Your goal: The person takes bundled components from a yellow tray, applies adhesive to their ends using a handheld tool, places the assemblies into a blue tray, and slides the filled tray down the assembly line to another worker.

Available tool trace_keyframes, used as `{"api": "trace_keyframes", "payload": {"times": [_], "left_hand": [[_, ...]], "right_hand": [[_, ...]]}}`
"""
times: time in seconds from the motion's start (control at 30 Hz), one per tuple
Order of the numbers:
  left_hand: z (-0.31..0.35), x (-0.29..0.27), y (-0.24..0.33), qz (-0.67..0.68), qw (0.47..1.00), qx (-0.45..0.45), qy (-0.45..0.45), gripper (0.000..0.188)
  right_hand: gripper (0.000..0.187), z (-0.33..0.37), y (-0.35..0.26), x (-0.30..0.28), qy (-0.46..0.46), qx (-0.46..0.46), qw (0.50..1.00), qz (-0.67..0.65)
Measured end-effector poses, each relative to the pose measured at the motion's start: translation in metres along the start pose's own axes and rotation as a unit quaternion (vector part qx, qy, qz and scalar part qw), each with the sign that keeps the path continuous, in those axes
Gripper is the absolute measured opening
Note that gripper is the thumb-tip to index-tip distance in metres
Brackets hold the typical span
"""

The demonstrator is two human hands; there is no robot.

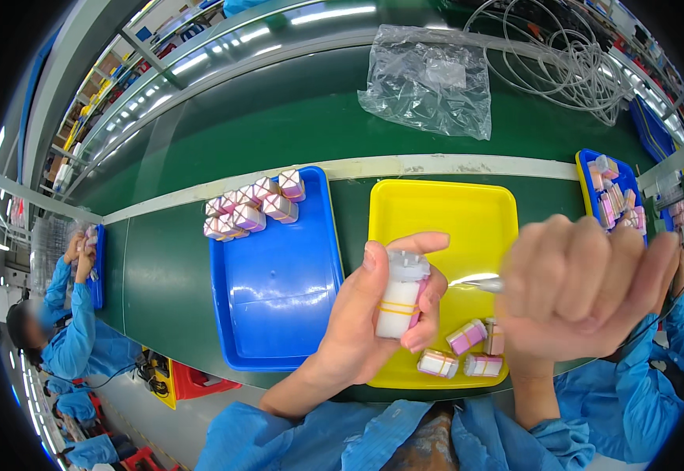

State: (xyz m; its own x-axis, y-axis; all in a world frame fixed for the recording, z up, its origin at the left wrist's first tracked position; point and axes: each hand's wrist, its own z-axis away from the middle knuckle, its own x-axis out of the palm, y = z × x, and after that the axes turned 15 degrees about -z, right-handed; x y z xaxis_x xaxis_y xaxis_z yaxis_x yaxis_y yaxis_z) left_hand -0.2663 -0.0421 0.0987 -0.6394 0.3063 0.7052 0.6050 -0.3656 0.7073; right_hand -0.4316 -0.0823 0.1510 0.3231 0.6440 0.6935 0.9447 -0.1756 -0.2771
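Note:
My left hand [342,330] is closed around a small white-and-pink block [395,310], held upright with a clear cap-like top and thin yellow bands round its middle. Blurred by motion, my right hand [577,290] is a closed fist to the right of it. From this fist a slim silvery tool [481,284] points toward the block, its tip apart from it; its exact kind is too smeared to tell. Both hands are over a yellow tray [444,208], where several similar banded blocks [466,337] lie near the front edge, some partly behind my right hand.
Left of the yellow tray, a blue tray [279,294] holds rows of blocks [249,217] at its far end. Another blue tray [585,161] with blocks stands at right. Clear plastic bag [428,86] and coiled cables [585,78] lie beyond the rail. A co-worker [75,314] works at far left.

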Motion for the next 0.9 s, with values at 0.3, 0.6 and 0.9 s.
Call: {"api": "trace_keyframes", "payload": {"times": [0.3, 0.6, 0.9], "left_hand": [[-0.001, 0.009, -0.001, 0.015, 1.000, -0.018, -0.002, 0.063], [0.000, 0.007, -0.004, 0.021, 1.000, -0.005, -0.008, 0.062], [-0.001, 0.010, -0.005, 0.034, 0.999, -0.002, -0.025, 0.063]], "right_hand": [[0.061, 0.002, 0.014, 0.002, 0.019, 0.035, 0.998, -0.050], [0.059, 0.003, 0.016, -0.002, 0.019, 0.011, 1.000, -0.001], [0.055, -0.006, 0.013, 0.008, 0.097, 0.041, 0.994, -0.037]]}}
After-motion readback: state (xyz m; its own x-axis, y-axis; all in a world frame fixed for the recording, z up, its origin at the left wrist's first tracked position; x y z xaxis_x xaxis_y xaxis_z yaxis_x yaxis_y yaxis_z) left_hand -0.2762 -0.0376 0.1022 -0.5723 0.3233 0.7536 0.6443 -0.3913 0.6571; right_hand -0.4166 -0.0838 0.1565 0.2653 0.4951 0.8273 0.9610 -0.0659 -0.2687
